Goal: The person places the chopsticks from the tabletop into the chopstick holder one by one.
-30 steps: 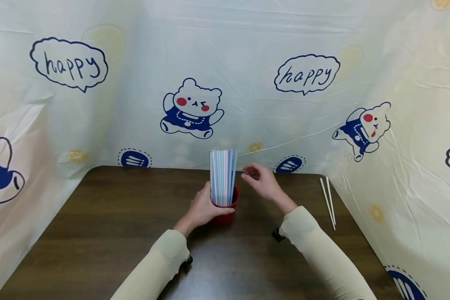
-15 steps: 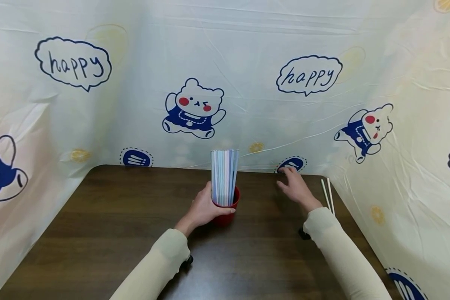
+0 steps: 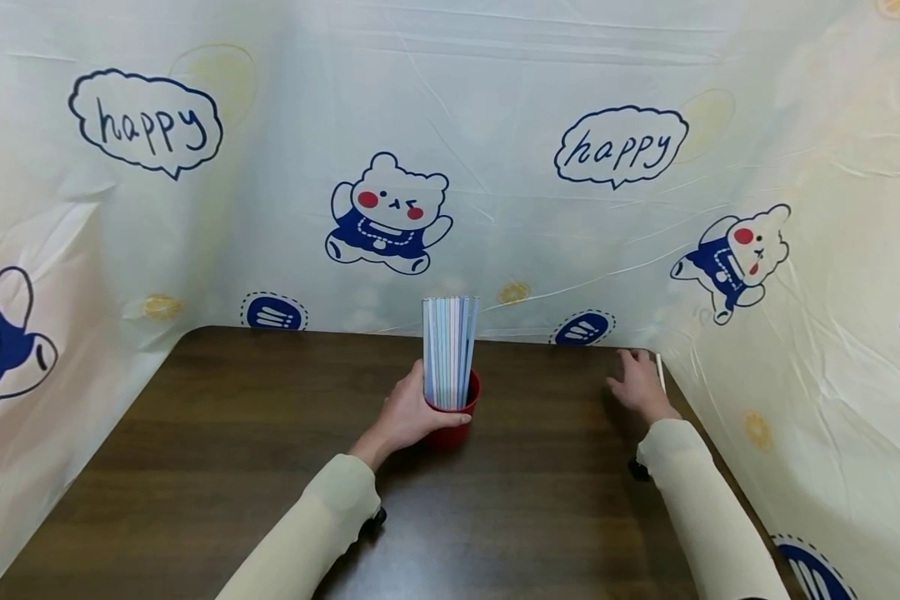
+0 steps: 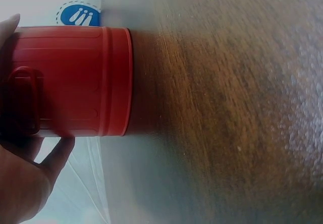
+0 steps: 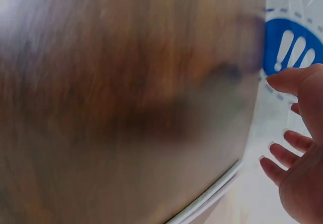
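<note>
Near the middle of the table, my left hand [image 3: 403, 414] holds a red cup [image 3: 452, 436] around its side. A dense bundle of pale blue, white and lilac straws [image 3: 447, 354] stands upright in it. The left wrist view has the ribbed red cup [image 4: 65, 82] with its base at the tabletop. At the back right corner, my right hand [image 3: 640, 386] hovers by two loose pale straws, one straw [image 3: 661, 372] showing past it. In the right wrist view my fingers are spread and hold nothing, with the loose straws [image 5: 209, 192] lying below them.
The dark wooden table [image 3: 232, 433] ends at a back edge against a pale printed curtain [image 3: 495, 100]. The same curtain hangs close along the right edge, beside the loose straws.
My right hand has moved right, from beside the cup to the loose straws at the right corner, now partly covering them. My left hand has stayed on the cup.
</note>
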A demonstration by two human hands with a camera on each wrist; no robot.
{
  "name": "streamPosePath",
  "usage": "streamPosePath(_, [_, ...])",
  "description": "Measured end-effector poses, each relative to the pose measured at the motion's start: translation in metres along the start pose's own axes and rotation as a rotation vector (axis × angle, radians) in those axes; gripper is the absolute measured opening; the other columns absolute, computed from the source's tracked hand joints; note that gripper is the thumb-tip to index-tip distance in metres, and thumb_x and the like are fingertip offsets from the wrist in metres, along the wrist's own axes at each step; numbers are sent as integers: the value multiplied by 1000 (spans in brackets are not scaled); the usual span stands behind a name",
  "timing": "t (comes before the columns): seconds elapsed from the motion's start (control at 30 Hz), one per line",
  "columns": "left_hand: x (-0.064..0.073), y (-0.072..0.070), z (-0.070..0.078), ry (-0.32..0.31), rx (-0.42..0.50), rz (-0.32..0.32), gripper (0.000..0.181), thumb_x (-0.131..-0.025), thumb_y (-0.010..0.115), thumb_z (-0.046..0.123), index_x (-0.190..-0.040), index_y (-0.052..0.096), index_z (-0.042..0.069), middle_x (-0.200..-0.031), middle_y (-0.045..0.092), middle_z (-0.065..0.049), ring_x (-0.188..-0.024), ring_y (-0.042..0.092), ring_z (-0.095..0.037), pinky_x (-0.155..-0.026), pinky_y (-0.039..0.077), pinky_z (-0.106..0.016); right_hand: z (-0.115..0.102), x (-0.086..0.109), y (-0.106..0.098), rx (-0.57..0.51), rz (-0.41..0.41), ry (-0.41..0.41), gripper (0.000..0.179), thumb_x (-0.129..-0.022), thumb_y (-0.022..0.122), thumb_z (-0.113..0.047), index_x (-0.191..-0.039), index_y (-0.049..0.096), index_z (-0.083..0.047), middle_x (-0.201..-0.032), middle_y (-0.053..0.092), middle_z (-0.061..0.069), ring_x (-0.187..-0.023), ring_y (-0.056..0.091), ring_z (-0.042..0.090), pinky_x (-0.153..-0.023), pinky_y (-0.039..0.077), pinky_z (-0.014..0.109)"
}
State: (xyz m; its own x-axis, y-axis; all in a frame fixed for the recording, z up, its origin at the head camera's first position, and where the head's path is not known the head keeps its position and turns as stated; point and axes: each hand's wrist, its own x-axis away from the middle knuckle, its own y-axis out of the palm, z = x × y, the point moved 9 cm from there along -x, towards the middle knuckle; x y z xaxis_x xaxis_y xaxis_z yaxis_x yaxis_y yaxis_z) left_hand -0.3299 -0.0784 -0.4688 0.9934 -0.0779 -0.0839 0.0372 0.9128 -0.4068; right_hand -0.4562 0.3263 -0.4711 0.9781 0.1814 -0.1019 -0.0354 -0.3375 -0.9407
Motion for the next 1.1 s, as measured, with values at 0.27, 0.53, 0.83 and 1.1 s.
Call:
streamPosePath(0.27, [0,0,1,-2,3,-2,104,-70,95,40,-152,31,30,-150,49,2,-132,53,-24,-108,45,-58,40,4,12,43,-138,165,72,-100,58,-18,-151,21,18,-146,20,52,-134,24,68,-107,33,73])
streamPosePath(0.53, [0,-1,3,0,18,-9,104,-69,95,42,-152,31,30,-150,49,2,-132,53,-24,-109,44,-58,46,5,19,8,-175,185,74,-100,58,-18,-151,19,19,-146,22,51,-134,30,65,-108,34,70])
streamPosePath(0.83, [2,5,-3,-13,12,-15,103,-69,95,41,-151,33,31,-149,50,2,-131,54,-23,-107,46,-58,50,14,16,-28,-84,178,68,-96,62,-13,-147,30,18,-142,29,50,-128,30,68,-105,34,71])
streamPosePath(1.1, [1,2,3,4,19,-10,104,-70,95,40,-152,32,28,-150,49,1,-133,53,-25,-108,45,-59,58,7,10,-62,-44,245,65,-96,60,-11,-140,29,26,-131,34,53,-121,41,64,-99,43,66])
